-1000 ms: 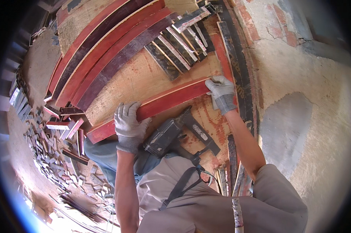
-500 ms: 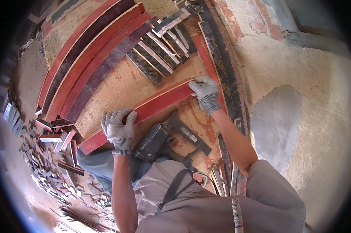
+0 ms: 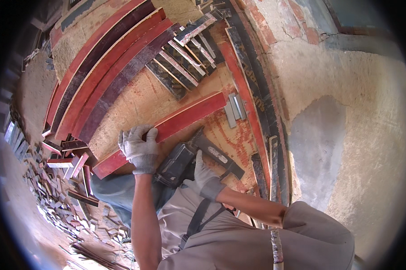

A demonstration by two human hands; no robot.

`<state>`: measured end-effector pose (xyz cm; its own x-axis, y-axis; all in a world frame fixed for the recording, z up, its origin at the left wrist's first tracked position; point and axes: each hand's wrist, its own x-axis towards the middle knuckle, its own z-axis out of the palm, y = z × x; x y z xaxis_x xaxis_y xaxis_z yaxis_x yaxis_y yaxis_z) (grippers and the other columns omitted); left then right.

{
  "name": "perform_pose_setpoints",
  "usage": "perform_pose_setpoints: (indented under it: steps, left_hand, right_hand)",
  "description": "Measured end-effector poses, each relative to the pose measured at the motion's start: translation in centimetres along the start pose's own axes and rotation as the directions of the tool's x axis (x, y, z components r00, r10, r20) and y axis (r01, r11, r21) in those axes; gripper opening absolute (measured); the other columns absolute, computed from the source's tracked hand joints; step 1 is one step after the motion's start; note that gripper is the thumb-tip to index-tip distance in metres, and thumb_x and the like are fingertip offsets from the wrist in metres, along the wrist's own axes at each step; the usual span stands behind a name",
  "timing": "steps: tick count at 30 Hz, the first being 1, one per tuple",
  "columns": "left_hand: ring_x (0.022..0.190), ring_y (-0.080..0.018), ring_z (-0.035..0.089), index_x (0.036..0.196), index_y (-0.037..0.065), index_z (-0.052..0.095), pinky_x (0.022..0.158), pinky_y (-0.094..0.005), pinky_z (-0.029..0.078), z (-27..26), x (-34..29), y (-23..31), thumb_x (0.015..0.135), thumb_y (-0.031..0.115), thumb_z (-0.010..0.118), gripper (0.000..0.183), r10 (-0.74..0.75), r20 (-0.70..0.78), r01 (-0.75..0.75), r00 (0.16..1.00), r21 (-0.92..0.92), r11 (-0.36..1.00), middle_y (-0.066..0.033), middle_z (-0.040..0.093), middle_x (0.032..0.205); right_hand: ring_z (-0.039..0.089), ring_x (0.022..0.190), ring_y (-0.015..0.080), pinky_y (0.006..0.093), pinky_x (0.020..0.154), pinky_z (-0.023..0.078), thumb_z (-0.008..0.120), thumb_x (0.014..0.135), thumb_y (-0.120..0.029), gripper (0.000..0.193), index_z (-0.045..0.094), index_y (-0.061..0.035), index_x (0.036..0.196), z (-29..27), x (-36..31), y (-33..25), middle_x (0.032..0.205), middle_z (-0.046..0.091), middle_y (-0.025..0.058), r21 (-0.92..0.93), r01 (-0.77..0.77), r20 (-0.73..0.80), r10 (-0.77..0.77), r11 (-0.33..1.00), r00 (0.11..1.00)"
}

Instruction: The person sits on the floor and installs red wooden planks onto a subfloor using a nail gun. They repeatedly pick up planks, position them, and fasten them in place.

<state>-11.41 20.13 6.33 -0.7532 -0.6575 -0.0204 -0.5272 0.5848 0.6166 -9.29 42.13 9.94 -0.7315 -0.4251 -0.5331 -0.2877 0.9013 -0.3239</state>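
A long red wooden strip slants across the worktop in front of me. My left hand, in a pale knitted glove, is closed around its near left part, with the thumb and fingers pressed on the board. A black nail gun with a long magazine lies just nearer me, against my lap. My right hand, also gloved, has closed around the nail gun's handle; its lower fingers are partly hidden. Beyond the strip's right end lie a few grey metal strips of fasteners.
Curved red and dark boards lie along the far left. Short black offcuts are laid out at the back. Dark and red rails run down the right side, beside a patched wall. Many wood scraps cover the floor at left.
My right hand has let go of the red strip's far end and come back to the nail gun's handle, uncovering the metal strips. My left hand stays on the red strip.
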Motion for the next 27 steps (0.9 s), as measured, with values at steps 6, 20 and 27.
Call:
perform_pose_setpoints:
  steps: [6,20,27]
  left_hand:
    - [0.082,-0.0276,0.065,0.084,0.015,0.079,0.091,-0.0410,0.045,-0.2,0.2,0.2,0.079,0.026,0.079,0.012,0.000,-0.006,0.000,1.000,-0.009,1.000,-0.0060,0.072,0.079]
    - [0.085,-0.0271,0.064,0.084,0.014,0.078,0.098,-0.0419,0.044,0.0,0.2,0.4,0.078,0.024,0.080,0.012,0.018,-0.041,-0.018,0.999,0.004,1.000,-0.0048,0.072,0.081]
    - [0.087,-0.0269,0.064,0.087,0.014,0.078,0.105,-0.0437,0.041,0.0,0.2,0.3,0.080,0.024,0.078,0.012,0.015,-0.022,-0.014,1.000,0.042,0.999,-0.0046,0.073,0.085]
  right_hand:
    - [0.064,0.120,0.0415,0.0407,0.105,0.051,0.082,0.075,-0.031,0.116,0.012,0.0084,0.159,0.3,-0.2,2.6,0.130,0.060,0.0341,0.169,-0.125,0.132,0.103,0.978,0.986]
    - [0.054,0.054,0.0148,0.0311,0.056,0.047,0.064,0.094,-0.030,0.037,0.059,-0.0088,0.064,-21.9,0.4,8.7,0.059,0.056,0.0034,0.640,-0.473,0.353,0.315,0.605,0.881]
    - [0.054,0.052,0.0158,0.0315,0.055,0.046,0.063,0.090,-0.016,0.032,0.054,-0.0085,0.060,-22.8,4.8,8.6,0.057,0.055,0.0051,0.694,-0.396,0.306,0.251,0.601,0.918]
